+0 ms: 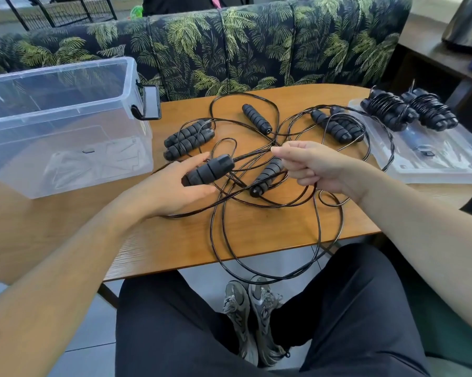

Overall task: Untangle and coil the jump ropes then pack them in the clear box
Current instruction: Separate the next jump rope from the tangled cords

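Standing at the left end of the wooden table [66, 229], the clear box [66, 126] is seen open at the top, with a black latch handle [151, 103] on its right end wall; just right of the box a pair of black foam handles [187, 139] lies side by side on the tabletop; in front of that pair, the left hand [175, 186] is held palm up with a single handle [207, 170] cradled between thumb and loosely curled fingers, its cord running out of the far end towards the middle of the table; a tangle of thin black cord [256, 213] is spread across the centre, one long loop hanging over the near edge above the person's lap and shoes [256, 317]; within the tangle a lone handle [257, 118] lies further back and another handle [266, 176] lies between the two hands; the right hand [313, 164] is raised over the cords with its fingers curled, and a strand is pinched at the fingertips; behind it a further pair of handles [337, 126] lies together; at the right end a clear lid [433, 159] lies flat, and two coiled ropes [409, 110] rest on its far part, wound around their handles; a leaf-patterned sofa [229, 44] is set behind the table.
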`<state>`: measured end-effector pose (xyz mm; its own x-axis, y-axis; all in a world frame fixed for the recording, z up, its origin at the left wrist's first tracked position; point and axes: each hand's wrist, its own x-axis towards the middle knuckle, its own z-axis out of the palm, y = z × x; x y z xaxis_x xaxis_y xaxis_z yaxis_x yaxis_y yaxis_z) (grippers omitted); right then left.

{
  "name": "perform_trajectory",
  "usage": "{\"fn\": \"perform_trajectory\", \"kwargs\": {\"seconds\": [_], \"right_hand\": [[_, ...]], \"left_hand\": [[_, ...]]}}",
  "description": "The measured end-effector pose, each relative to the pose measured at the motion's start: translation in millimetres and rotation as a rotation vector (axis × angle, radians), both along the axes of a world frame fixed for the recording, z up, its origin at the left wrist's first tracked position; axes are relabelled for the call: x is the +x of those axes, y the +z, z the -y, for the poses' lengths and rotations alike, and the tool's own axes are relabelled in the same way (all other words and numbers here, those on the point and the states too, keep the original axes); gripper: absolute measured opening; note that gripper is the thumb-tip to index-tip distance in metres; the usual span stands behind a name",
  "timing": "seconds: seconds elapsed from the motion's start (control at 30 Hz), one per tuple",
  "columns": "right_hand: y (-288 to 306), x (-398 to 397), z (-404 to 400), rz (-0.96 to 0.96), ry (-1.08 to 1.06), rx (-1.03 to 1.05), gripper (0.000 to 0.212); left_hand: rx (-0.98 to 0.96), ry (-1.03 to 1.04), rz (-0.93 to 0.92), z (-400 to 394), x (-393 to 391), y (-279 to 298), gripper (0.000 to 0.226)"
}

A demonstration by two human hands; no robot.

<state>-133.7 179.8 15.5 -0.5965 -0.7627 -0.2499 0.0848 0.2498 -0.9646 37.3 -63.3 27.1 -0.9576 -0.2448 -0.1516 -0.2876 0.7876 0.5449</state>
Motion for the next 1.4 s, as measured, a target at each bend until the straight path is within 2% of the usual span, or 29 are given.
{"fn": "perform_trajectory", "kwargs": {"seconds": [0.07, 0.13, 0.23, 0.37, 0.47, 0.6, 0.73, 0.8, 0.9, 0.97, 1.1, 1.23, 1.3, 1.4], "right_hand": [[0.9, 1.1, 1.7, 0.023, -0.042, -0.05, 0.033], [4.2, 2.3, 4.6, 0.045, -0.117, -0.106, 0.029], [8.6, 4.8, 9.6, 0.035, -0.237, -0.101, 0.026], [4.0, 19.1, 19.3, 0.013, -0.308, -0.078, 0.026], [2.2, 42.0, 29.2, -0.183, -0.3, 0.032, 0.023], [-5.4, 77.4, 39.3, -0.632, -0.208, 0.102, 0.022], [-20.2, 100.1, 42.4, -0.896, -0.068, 0.227, 0.04], [-27.0, 108.7, 47.3, -1.067, 0.004, 0.268, 0.039], [-34.0, 112.8, 53.7, -1.248, 0.088, 0.296, 0.026], [-37.1, 112.2, 54.6, -1.251, 0.135, 0.287, 0.026], [-35.3, 116.5, 59.2, -1.101, 0.091, 0.197, 0.028], [-32.5, 112.0, 65.6, -1.071, 0.085, 0.214, 0.025], [-30.0, 105.4, 65.8, -1.085, 0.158, 0.211, 0.024], [-26.9, 92.6, 65.4, -1.027, 0.35, 0.185, 0.016]], "left_hand": [[0.109, 0.02, -0.049, -1.2, 2.3, -1.5, 0.051], [0.303, 0.03, -0.035, -4.7, 6.9, -2.4, 0.023], [0.727, 0.061, -0.043, -13.6, 11.3, -6.1, 0.034], [1.19, 0.268, -0.136, -33.3, 0.4, -9.8, 0.041], [1.415, 0.406, -0.138, -43.6, -9.1, -17.4, 0.049], [1.474, 0.452, -0.117, -54.4, -15.2, -31.6, 0.062], [1.426, 0.42, -0.187, -56.8, -17.1, -38.3, 0.072], [1.385, 0.42, -0.202, -60.6, -15.8, -43.5, 0.063], [1.417, 0.48, -0.226, -64.0, -11.6, -51.8, 0.033], [1.44, 0.528, -0.273, -63.3, -8.5, -54.7, 0.024], [1.496, 0.57, -0.386, -56.5, -1.7, -56.0, 0.018], [1.524, 0.568, -0.41, -38.5, 8.1, -52.1, 0.003], [1.594, 0.541, -0.4, -23.1, 15.0, -47.2, 0.002], [1.754, 0.452, -0.265, 4.8, 29.3, -45.6, 0.02]]}}
